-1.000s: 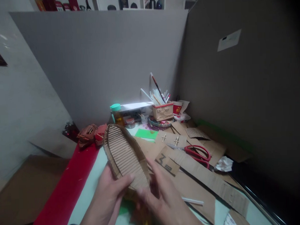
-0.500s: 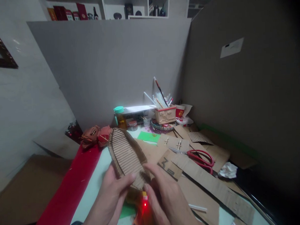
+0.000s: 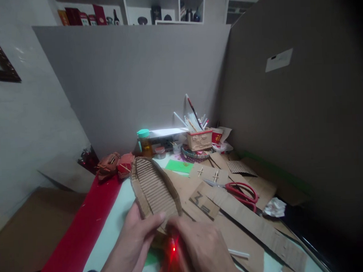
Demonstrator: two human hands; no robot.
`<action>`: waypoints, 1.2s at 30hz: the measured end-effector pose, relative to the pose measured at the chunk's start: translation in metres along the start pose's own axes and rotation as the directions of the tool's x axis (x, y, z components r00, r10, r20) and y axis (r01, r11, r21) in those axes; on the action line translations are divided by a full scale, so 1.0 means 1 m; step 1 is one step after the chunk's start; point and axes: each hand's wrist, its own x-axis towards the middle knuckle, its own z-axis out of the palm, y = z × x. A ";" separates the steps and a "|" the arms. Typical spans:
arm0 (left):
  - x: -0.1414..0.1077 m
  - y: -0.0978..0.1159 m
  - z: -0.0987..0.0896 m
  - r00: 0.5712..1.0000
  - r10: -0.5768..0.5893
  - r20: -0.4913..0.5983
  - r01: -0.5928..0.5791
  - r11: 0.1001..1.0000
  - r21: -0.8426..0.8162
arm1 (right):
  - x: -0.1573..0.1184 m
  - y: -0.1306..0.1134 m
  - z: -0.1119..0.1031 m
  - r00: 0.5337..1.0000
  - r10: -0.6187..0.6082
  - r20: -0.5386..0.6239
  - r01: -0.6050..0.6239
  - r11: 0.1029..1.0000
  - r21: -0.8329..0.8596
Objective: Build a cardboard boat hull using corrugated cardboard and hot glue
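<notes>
Right hand shifted to near end of cardboard hull, hold unclear | left hand gripping hull

The cardboard tray is over the counter, its near end between the left hand and right hand. To its right, scissors lie on cardboard sheets, with crumpled paper farther right. Behind the tray, left to right, stand a bottle, a jar, a box holding straws, and a paper cup.
</notes>
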 end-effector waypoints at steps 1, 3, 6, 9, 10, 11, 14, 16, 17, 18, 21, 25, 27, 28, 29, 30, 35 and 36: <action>0.000 0.000 0.000 1.000 0.000 -0.004 0.000 1.000 0.000 | 0.001 -0.001 -0.002 1.000 0.002 0.006 -0.002 1.000 -0.003; 0.001 0.000 0.001 1.000 -0.004 -0.006 0.004 1.000 0.001 | 0.004 -0.002 -0.006 0.999 -0.011 0.034 0.012 1.000 -0.004; 0.002 0.000 0.001 1.000 -0.015 -0.015 0.016 1.000 0.011 | 0.009 -0.005 -0.016 0.992 -0.024 0.123 0.022 1.000 0.023; 0.002 0.001 0.000 1.000 0.004 -0.019 -0.004 0.999 0.032 | 0.014 -0.009 -0.026 0.988 0.051 0.144 -0.062 0.996 0.072; 0.002 0.002 0.000 1.000 0.020 -0.016 -0.019 0.999 0.038 | 0.015 -0.010 -0.029 0.982 0.118 0.148 -0.135 0.984 0.113; 0.001 0.003 0.000 0.999 0.035 -0.016 -0.034 0.998 0.044 | 0.016 -0.010 -0.032 0.967 0.200 0.160 -0.227 0.959 0.169; -0.002 0.005 0.000 0.996 0.083 -0.038 -0.081 0.995 0.057 | 0.020 -0.009 -0.038 0.859 0.443 0.257 -0.511 0.765 0.392; -0.003 0.007 0.001 0.993 0.108 -0.053 -0.105 0.993 0.057 | 0.020 -0.007 -0.037 0.808 0.502 0.310 -0.588 0.642 0.492; -0.003 0.007 0.002 0.992 0.116 -0.055 -0.113 0.992 0.051 | 0.020 -0.006 -0.035 0.793 0.507 0.338 -0.606 0.597 0.526; -0.003 0.007 0.003 0.991 0.123 -0.054 -0.121 0.992 0.044 | 0.018 -0.005 -0.032 0.784 0.504 0.363 -0.617 0.564 0.549; -0.003 0.006 0.005 0.989 0.138 -0.060 -0.137 0.990 0.026 | 0.013 -0.003 -0.021 0.766 0.488 0.418 -0.635 0.478 0.607; -0.002 0.001 0.006 0.983 0.158 -0.095 -0.153 0.987 0.057 | 0.008 -0.004 -0.008 0.723 0.501 0.476 -0.666 0.322 0.673; -0.003 -0.002 0.007 0.981 0.169 -0.093 -0.163 0.984 0.078 | 0.007 -0.005 -0.004 0.688 0.506 0.520 -0.686 0.219 0.694; -0.003 -0.004 0.008 0.981 0.171 -0.087 -0.163 0.983 0.086 | 0.006 -0.004 -0.003 0.674 0.505 0.539 -0.692 0.175 0.701; -0.004 -0.007 0.008 0.982 0.170 -0.084 -0.162 0.982 0.094 | 0.005 -0.004 -0.002 0.663 0.504 0.554 -0.696 0.140 0.704; -0.004 -0.009 0.009 0.982 0.170 -0.083 -0.162 0.982 0.099 | 0.005 -0.003 -0.002 0.655 0.507 0.561 -0.697 0.118 0.707; 0.000 -0.016 0.005 0.977 0.195 -0.083 -0.187 0.978 0.088 | 0.003 -0.001 -0.001 0.634 0.578 0.514 -0.691 0.125 0.712; 0.001 -0.017 0.003 0.978 0.192 -0.078 -0.185 0.979 0.083 | 0.004 -0.001 -0.001 0.629 0.596 0.499 -0.691 0.133 0.711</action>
